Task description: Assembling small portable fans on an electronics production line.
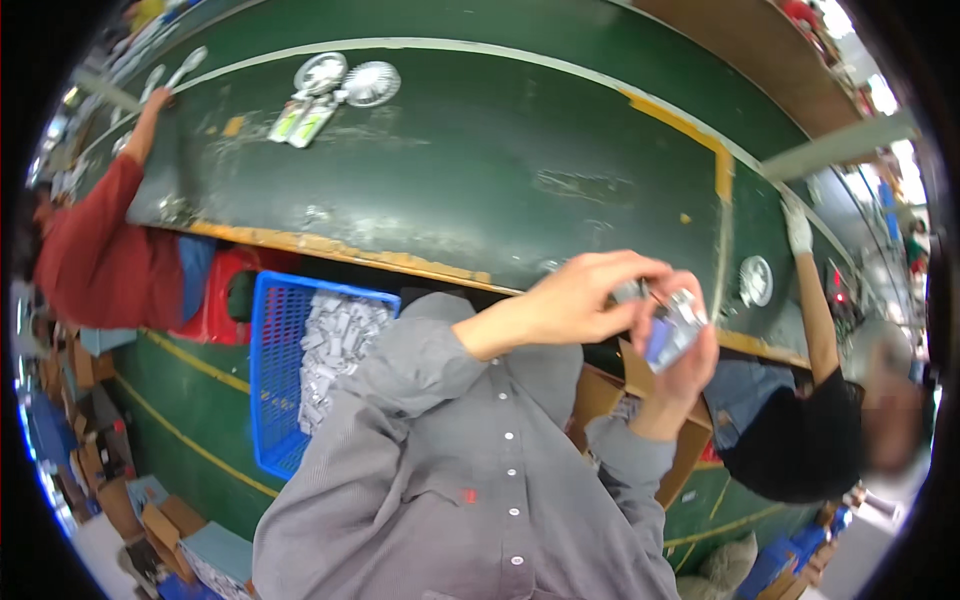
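My right hand (690,375) is closed around a small silver-white piece with a blue-violet face (663,342), held up near the table's front edge. What kind of part it is, I cannot make out. From the left my left hand (580,298) reaches across to it, fingers bent and pinched on a small grey part (628,291) right beside that piece. The fingers partly cover both. Farther off on the green table (470,150) lie two small white handheld fans, a left one (321,74) and a right one (371,84), with yellow-green patches on their handles.
At my left stands a blue plastic basket (265,375) with many small grey-white parts (340,335). An open cardboard box (595,400) is by my right forearm. A red-sleeved person (95,245) sits left; a black-shirted person (800,440) with a white glove sits right, near another fan (756,281).
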Action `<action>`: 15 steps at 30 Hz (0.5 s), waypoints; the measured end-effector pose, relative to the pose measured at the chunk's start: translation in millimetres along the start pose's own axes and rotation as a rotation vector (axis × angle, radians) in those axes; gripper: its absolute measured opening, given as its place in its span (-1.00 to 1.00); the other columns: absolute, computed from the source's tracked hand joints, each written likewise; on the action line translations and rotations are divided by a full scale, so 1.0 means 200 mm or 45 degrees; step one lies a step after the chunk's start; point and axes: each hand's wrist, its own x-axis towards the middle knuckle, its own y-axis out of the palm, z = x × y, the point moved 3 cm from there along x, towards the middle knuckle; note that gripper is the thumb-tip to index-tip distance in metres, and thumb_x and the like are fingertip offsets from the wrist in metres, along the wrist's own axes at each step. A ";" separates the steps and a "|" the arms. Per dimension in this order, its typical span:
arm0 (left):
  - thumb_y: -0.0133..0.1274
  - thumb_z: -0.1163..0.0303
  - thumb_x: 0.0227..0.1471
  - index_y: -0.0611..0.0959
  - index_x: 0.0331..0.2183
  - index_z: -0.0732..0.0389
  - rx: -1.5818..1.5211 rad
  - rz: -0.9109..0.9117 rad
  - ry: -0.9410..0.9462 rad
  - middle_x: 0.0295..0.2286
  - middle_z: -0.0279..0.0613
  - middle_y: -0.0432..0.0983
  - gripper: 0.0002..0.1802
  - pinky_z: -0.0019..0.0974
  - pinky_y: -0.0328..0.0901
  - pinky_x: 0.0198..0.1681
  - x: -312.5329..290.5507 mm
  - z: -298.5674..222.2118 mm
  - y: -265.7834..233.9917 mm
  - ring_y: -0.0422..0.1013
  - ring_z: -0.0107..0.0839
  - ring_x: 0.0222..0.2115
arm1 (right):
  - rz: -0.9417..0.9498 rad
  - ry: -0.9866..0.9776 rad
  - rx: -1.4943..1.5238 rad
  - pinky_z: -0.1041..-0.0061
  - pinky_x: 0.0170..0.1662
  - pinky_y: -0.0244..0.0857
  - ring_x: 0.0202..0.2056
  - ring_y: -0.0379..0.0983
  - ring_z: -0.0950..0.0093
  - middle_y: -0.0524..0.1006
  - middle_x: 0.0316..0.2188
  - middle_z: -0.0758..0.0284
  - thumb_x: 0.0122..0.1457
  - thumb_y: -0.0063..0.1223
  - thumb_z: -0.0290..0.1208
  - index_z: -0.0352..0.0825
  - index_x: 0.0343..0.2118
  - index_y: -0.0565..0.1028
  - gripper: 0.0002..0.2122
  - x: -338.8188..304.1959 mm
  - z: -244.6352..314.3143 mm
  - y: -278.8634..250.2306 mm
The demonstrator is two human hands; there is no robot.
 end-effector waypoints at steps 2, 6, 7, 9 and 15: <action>0.14 0.47 -0.09 0.59 -0.16 0.28 -0.004 0.045 -0.037 -0.31 -0.04 0.56 -0.64 -0.18 0.43 -0.25 -0.01 0.00 0.00 0.53 -0.08 -0.27 | 0.054 0.087 0.104 0.59 -0.46 0.27 -0.52 0.38 0.45 0.43 -0.52 0.15 0.01 0.10 0.11 -0.37 -0.15 0.25 -0.39 -0.04 0.02 -0.03; 0.16 0.45 -0.06 0.56 -0.26 0.25 0.073 0.180 -0.072 -0.37 -0.16 0.51 -0.75 -0.20 0.37 -0.25 -0.05 -0.05 -0.01 0.49 -0.19 -0.33 | 0.170 0.209 0.208 0.51 -0.37 0.29 -0.52 0.37 0.39 0.42 -0.55 0.12 -0.05 0.13 -0.03 -0.32 -0.28 0.21 -0.51 -0.09 0.00 -0.05; 0.16 0.45 -0.06 0.56 -0.26 0.25 0.086 0.179 -0.078 -0.37 -0.16 0.51 -0.75 -0.20 0.37 -0.25 -0.06 -0.05 -0.02 0.49 -0.19 -0.33 | 0.217 0.243 0.246 0.51 -0.39 0.27 -0.53 0.36 0.39 0.42 -0.56 0.12 -0.05 0.13 -0.06 -0.31 -0.30 0.21 -0.53 -0.10 -0.02 -0.06; 0.14 0.46 -0.07 0.57 -0.29 0.21 0.585 0.185 0.261 -0.42 -0.22 0.44 -0.79 -0.21 0.35 -0.28 -0.09 -0.09 -0.03 0.44 -0.24 -0.37 | 0.182 0.324 0.320 0.56 -0.52 0.21 -0.64 0.31 0.43 0.40 -0.66 0.19 0.11 0.02 -0.06 -0.29 -0.35 0.20 -0.62 -0.12 -0.09 -0.06; 0.09 0.36 -0.15 0.55 -0.45 0.14 1.161 0.295 0.554 -0.45 -0.36 0.38 -0.88 -0.37 0.30 -0.27 -0.19 -0.10 -0.02 0.39 -0.42 -0.31 | 0.179 0.538 -0.052 0.64 -0.49 0.23 -0.62 0.36 0.57 0.44 -0.67 0.30 0.20 -0.11 -0.33 -0.41 -0.30 0.42 -0.79 -0.18 -0.19 -0.02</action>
